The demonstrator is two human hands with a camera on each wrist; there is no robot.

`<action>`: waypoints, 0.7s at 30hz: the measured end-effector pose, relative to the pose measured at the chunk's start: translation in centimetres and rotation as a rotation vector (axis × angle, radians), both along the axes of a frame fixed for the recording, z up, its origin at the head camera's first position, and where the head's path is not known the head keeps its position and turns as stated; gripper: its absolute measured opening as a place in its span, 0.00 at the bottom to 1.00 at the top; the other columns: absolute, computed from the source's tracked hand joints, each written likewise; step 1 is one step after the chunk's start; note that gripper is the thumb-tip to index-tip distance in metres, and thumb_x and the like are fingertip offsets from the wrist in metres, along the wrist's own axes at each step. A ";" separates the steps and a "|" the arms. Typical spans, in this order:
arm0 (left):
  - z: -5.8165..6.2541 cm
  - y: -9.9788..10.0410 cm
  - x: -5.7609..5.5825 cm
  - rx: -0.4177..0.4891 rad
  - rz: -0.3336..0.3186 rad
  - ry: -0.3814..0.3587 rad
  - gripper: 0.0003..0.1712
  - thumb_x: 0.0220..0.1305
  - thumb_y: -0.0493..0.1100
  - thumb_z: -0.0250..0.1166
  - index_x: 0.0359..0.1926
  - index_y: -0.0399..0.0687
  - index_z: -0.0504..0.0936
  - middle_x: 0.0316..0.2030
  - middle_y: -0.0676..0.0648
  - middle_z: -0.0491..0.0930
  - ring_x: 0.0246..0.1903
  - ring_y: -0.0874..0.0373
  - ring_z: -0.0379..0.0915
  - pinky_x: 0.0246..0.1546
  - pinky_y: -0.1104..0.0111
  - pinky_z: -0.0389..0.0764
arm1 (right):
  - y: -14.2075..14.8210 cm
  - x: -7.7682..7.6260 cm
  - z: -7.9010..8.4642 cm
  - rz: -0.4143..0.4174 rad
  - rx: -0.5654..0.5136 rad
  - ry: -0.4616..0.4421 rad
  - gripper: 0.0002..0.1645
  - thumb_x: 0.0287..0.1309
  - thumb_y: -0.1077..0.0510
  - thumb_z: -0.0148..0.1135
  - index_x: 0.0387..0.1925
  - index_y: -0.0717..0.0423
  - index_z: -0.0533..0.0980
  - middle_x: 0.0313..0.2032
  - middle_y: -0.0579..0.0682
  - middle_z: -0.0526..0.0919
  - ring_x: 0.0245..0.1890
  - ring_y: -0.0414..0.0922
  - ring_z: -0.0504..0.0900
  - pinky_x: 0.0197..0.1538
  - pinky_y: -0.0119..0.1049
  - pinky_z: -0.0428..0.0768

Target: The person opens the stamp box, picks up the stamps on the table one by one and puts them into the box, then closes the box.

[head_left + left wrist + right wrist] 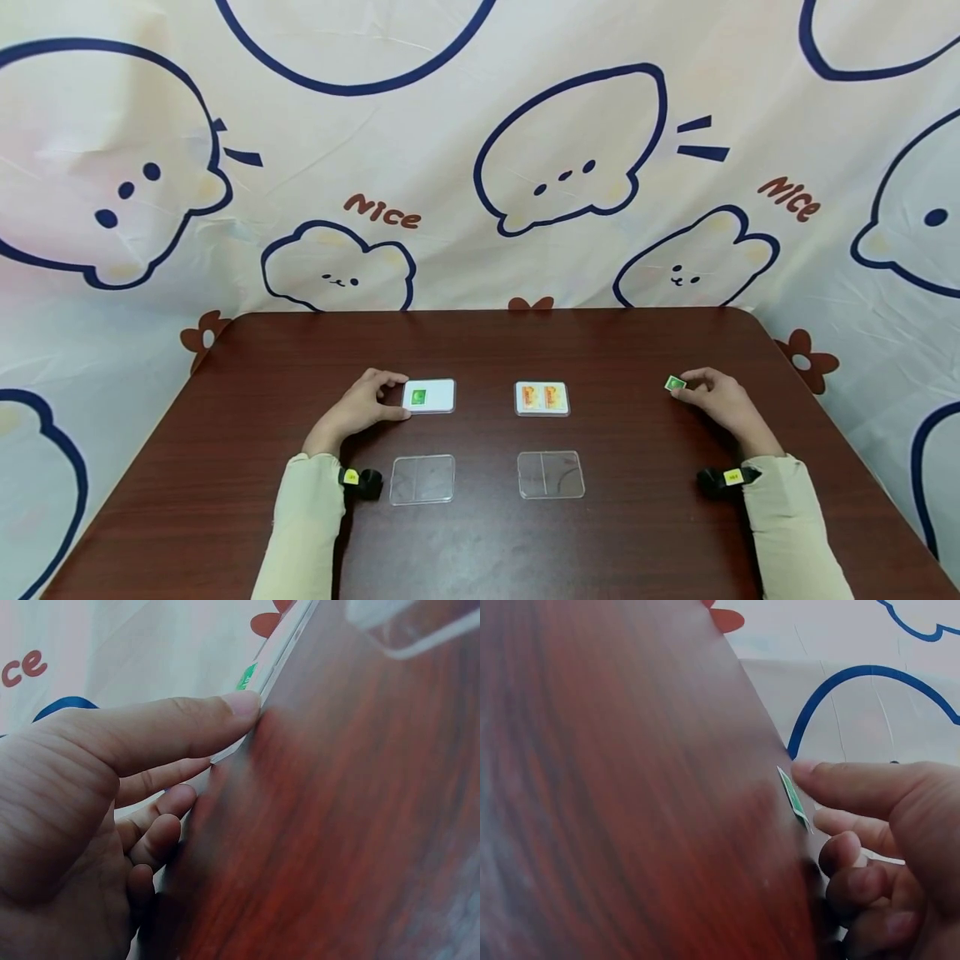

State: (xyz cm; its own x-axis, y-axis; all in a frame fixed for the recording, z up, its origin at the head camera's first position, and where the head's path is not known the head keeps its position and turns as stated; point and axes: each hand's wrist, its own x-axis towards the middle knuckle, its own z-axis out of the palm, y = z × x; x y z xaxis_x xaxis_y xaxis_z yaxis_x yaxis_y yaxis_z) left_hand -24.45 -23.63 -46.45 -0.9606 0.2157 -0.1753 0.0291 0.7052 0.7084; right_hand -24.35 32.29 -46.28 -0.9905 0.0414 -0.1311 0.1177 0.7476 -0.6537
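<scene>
My left hand grips the left end of a shallow white rectangular case between thumb and fingers. Inside that case, toward its left side, lies one small green rectangular piece. In the left wrist view the thumb presses on the corner of the case, which shows nearly edge-on. Over at the right side of the table, my right hand pinches another small green piece with a white border at its fingertips. The right wrist view shows this piece tilted beside the thumb tip, with the other fingers curled behind.
A second white case in the middle holds two small orange pieces side by side. Two clear plastic lids lie nearer me, one below each case. The brown wooden table ends at a printed cloth backdrop.
</scene>
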 end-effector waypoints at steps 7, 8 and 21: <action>0.0 0.0 0.0 0.002 0.006 -0.004 0.33 0.53 0.45 0.73 0.61 0.46 0.74 0.54 0.41 0.67 0.50 0.47 0.62 0.47 0.58 0.68 | -0.4 0.0 -0.1 0.003 0.030 0.009 0.30 0.61 0.47 0.63 0.55 0.65 0.72 0.26 0.49 0.73 0.26 0.44 0.69 0.31 0.36 0.66; 0.0 0.0 0.0 -0.001 0.005 -0.002 0.33 0.53 0.45 0.73 0.61 0.46 0.74 0.54 0.41 0.67 0.50 0.47 0.62 0.47 0.58 0.68 | -0.4 0.0 -0.2 0.002 0.030 0.008 0.30 0.61 0.47 0.63 0.54 0.65 0.72 0.26 0.49 0.73 0.26 0.45 0.69 0.32 0.37 0.66; 0.3 0.2 0.2 0.004 0.011 -0.005 0.33 0.53 0.44 0.73 0.61 0.46 0.74 0.53 0.41 0.67 0.49 0.47 0.62 0.46 0.59 0.67 | -0.6 0.0 -0.1 0.001 0.034 -0.003 0.25 0.62 0.49 0.61 0.51 0.65 0.74 0.26 0.49 0.73 0.25 0.45 0.69 0.31 0.36 0.66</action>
